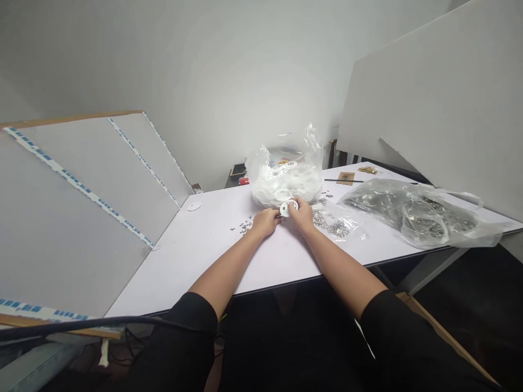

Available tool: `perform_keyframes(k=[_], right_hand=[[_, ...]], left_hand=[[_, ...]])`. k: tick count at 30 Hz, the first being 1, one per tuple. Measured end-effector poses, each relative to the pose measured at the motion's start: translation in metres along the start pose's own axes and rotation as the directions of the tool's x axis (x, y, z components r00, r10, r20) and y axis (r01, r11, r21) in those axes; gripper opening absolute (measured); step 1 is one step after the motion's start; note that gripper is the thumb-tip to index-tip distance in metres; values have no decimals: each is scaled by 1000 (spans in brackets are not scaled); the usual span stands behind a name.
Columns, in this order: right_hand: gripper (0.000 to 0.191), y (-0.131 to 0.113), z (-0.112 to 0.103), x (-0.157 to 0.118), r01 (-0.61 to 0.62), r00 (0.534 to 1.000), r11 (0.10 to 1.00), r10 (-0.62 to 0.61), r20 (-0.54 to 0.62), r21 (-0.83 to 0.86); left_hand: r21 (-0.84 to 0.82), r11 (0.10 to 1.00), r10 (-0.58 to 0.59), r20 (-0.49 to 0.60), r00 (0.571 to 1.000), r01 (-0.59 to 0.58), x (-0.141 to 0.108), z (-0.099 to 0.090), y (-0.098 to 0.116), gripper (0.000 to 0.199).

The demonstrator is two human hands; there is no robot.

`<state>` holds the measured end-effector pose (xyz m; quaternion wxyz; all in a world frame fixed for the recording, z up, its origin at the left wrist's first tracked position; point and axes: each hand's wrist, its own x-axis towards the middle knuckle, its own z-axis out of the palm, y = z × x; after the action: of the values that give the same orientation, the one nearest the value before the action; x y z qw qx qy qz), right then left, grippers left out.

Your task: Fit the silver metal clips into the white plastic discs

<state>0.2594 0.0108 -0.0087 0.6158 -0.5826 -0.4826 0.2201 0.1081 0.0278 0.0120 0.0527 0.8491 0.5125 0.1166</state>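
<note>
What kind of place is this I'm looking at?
Probably a small hand-assembly workspace: a white table carries a clear bag of white parts and scattered small metal pieces, and the right hand grips a white disc.

L sleeve [183,326]: blk, short, matte, hem [206,305] well back from L grip [266,221]. R sleeve [402,326]: same blk, also short, hem well back from R grip [302,215]. Forearms [231,261] bare betw. hem & grip, both sides.

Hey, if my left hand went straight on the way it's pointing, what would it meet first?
Your left hand would probably meet the white disc first, then perhaps the clear plastic bag behind it; depth is hard to judge.
</note>
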Motion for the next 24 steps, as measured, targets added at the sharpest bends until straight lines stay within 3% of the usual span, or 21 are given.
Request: perform_keyframes(k=[9, 13, 16, 18, 21, 23, 24], right_hand=[[30, 2, -2, 5, -27, 998, 999, 29, -59, 43], [29, 3, -1, 5, -1, 999, 999, 2, -37, 33], [29, 4, 1, 2, 50, 998, 998, -51, 29, 34], [28, 5, 3, -1, 95, 989, 995, -96, 112, 19], [28, 6, 6, -7, 182, 952, 983, -170, 255, -27], [30, 6, 7, -11, 239, 922, 969, -209, 325, -56], [30, 6, 7, -12, 259, 911, 964, -221, 348, -65]], left_hand=[[-47, 996, -75, 21, 997, 76, 5, 4, 21, 30], [-92, 993, -74, -6, 997, 73, 0, -3, 8, 24], [-239, 967, -105, -75, 992, 84, -8, -14, -11, 15], [-447, 892, -118, -109, 987, 57, -15, -20, -24, 12], [-751, 660, -136, -88, 987, 24, -25, -22, -36, 19], [-830, 557, -155, -70, 986, 28, -29, -20, -39, 25], [-835, 549, -159, -75, 984, 25, -31, -19, -41, 26]])
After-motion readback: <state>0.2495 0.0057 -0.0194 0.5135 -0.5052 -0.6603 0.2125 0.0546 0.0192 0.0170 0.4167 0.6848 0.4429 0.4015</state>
